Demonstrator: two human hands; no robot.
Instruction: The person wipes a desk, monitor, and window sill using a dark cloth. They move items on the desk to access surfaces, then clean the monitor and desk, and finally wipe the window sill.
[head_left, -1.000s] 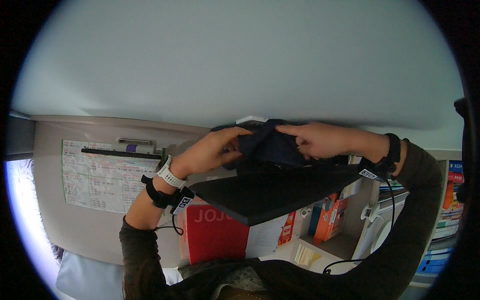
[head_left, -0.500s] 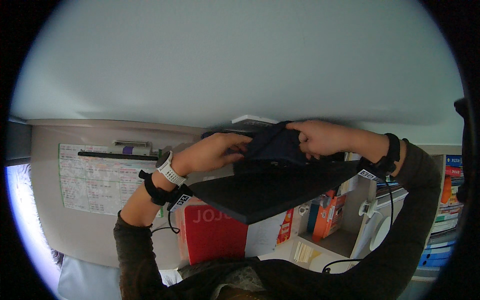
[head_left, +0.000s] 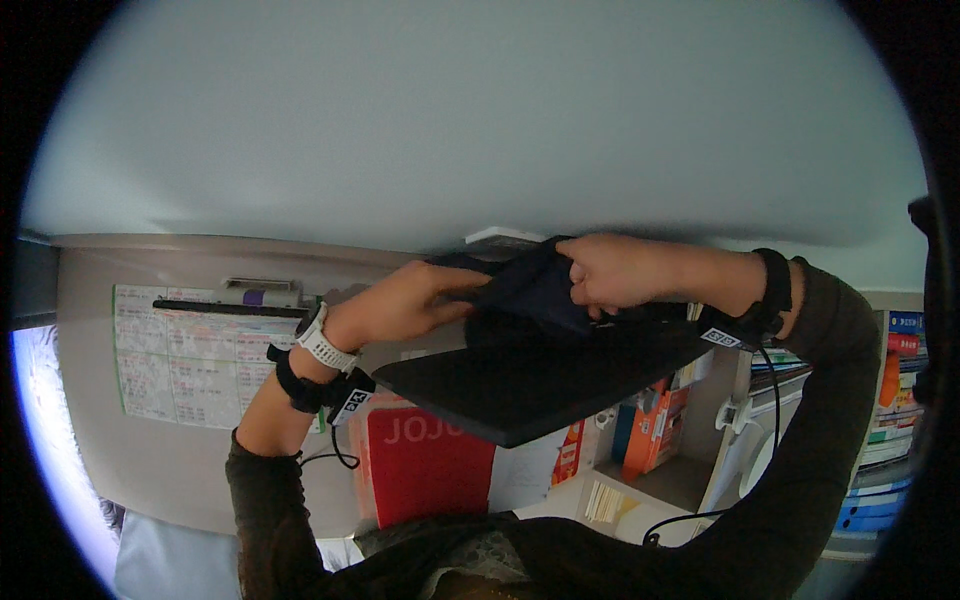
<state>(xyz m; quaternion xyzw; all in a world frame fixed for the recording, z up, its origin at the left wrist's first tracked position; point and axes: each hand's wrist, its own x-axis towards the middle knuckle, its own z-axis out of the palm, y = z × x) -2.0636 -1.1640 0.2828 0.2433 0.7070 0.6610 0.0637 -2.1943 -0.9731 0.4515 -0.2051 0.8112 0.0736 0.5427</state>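
Below the pale wall [head_left: 480,120] at 12 o'clock, a black panel [head_left: 540,390] spreads near the centre, and at its 12 o'clock side the dark cloth [head_left: 535,290] is bunched between two hands. The cloth seems light, soft and hardly slippery, so a raised fold or edge should be the good place to hold. At its 2 o'clock the right hand [head_left: 622,275] is clamped on the upper edge, while at 9 o'clock the left hand [head_left: 400,302] meets the cloth, but I cannot tell if its fingertips close on it.
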